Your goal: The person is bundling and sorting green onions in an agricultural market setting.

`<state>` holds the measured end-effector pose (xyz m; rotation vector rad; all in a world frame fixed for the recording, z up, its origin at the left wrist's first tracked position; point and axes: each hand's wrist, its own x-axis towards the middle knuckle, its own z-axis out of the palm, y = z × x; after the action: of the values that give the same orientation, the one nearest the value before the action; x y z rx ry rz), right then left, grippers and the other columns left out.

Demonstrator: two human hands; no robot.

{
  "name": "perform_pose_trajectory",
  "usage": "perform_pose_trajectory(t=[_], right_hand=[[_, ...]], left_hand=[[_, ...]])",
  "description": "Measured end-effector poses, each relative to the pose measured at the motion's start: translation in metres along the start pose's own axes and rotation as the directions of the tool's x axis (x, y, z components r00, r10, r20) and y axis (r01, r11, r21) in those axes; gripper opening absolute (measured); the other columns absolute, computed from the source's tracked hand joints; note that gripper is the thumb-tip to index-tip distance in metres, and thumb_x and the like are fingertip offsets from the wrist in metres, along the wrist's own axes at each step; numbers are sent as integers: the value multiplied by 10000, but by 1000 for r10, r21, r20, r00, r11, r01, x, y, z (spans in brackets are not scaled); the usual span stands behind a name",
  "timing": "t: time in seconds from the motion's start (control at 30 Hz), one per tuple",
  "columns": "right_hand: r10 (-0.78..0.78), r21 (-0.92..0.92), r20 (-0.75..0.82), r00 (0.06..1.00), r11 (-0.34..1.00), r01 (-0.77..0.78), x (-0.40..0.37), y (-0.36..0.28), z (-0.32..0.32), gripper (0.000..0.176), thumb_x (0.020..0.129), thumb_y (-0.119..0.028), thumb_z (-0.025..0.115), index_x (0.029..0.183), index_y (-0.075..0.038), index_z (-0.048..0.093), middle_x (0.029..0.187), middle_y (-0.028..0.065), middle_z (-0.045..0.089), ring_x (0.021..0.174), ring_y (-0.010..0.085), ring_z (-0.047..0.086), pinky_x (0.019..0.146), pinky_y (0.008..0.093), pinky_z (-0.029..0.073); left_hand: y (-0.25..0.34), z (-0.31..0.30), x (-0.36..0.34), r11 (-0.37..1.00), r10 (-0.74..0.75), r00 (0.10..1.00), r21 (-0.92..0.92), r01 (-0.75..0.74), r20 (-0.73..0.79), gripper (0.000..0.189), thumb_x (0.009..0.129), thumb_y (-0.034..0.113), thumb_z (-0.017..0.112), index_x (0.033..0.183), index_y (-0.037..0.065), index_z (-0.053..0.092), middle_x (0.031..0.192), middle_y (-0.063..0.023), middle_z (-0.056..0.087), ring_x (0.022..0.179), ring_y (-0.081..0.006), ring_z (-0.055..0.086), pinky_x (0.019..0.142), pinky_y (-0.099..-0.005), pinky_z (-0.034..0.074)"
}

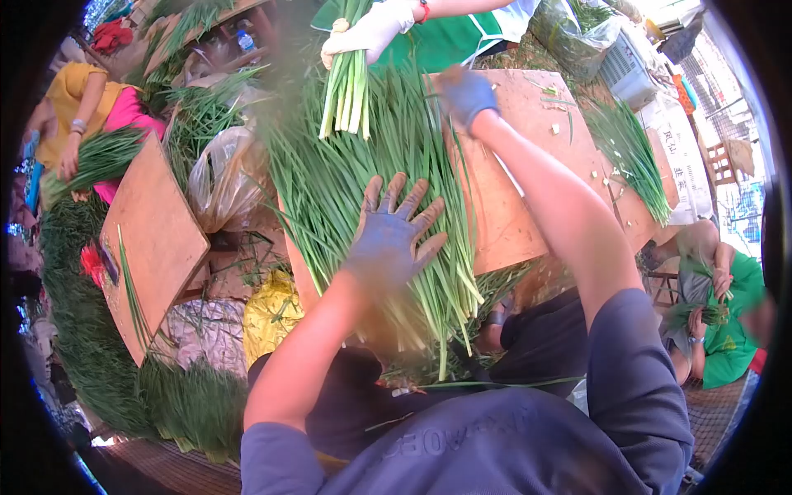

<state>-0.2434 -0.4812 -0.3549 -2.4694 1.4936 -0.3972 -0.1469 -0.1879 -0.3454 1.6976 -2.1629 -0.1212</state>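
Observation:
My left hand (393, 232), in a dirt-smeared blue glove, lies flat with fingers spread on a thick pile of long green chives (330, 177) on a wooden table (511, 206). My right hand (465, 96), also blue-gloved and blurred, reaches forward to the far edge of the pile with its fingers curled; whether it grips any stalks is unclear. Across the table a co-worker's white-gloved hand (369, 34) holds a bunch of chives (348, 95) with pale stems hanging down.
A second wooden table (153, 239) stands at left with a clear plastic bag (224, 177) beside it. More chive piles (631, 157) lie at right and on the ground at left. Seated people work at far left (78, 107) and lower right (718, 330). A yellow bag (271, 313) lies below.

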Motion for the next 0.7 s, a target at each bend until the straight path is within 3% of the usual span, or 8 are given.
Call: perform_pose_trajectory(t=[0.07,0.1,0.17,0.2,0.27,0.37,0.6,0.7], right_hand=[[37,329,-153,988,944,16,-18,5,-25,303,942,-336,519,1040,-88,664,1046,203,683,1006,402,638,876,466,503],[41,327,-151,988,945,11,-34,-3,-29,303,942,-336,519,1040,-88,664,1046,203,683,1006,402,638,876,466,503],[-409,164,12,912,901,402,-56,-35,-29,283,951,-292,508,1109,-99,642,1052,205,681,1004,405,638,878,466,502],[-410,167,13,912,900,403,-56,-47,-22,283,951,-292,508,1109,-99,642,1052,205,681,1004,405,638,878,466,502],[-473,192,320,821,881,432,-55,-62,-10,312,944,-260,524,1206,-117,614,1042,211,678,1009,404,638,875,475,498],[-541,127,398,741,833,539,-48,-63,0,326,933,-220,538,1238,-114,589,1016,216,676,984,406,646,838,488,505],[-518,-29,506,690,789,614,-54,-75,0,296,917,-204,541,1175,-80,617,1020,199,686,947,401,655,843,484,514],[-521,-246,505,688,677,694,-56,-73,11,224,878,-189,563,1052,-87,662,1001,172,693,948,379,666,816,472,523]], left_hand=[[1,0,0,1000,-6,1000,-6,6,3,504,917,425,572,1349,166,578,1449,-154,482,1398,-404,343,1179,-563,123],[2,1,-1,1000,-4,1000,-11,4,5,504,917,425,572,1349,166,578,1449,-154,482,1398,-404,343,1179,-563,123],[0,2,0,1000,3,1000,15,-3,2,499,917,428,569,1347,175,581,1457,-151,475,1401,-402,340,1182,-560,111],[0,3,-1,1000,0,1000,16,-1,4,499,917,428,569,1347,175,581,1457,-151,475,1401,-402,340,1182,-560,111],[0,4,-1,1000,5,1000,27,-5,14,498,923,436,558,1353,185,576,1468,-149,464,1404,-400,337,1184,-557,100],[-1,3,-2,999,-8,1000,31,8,27,503,928,444,550,1366,196,565,1478,-147,454,1407,-399,333,1183,-557,102],[-1,3,-2,1000,-9,1000,21,9,2,499,934,442,543,1360,185,568,1466,-154,464,1397,-404,352,1176,-569,126],[-1,0,1,999,-6,999,32,5,39,502,931,443,545,1357,177,571,1466,-152,466,1396,-403,356,1172,-574,140]])
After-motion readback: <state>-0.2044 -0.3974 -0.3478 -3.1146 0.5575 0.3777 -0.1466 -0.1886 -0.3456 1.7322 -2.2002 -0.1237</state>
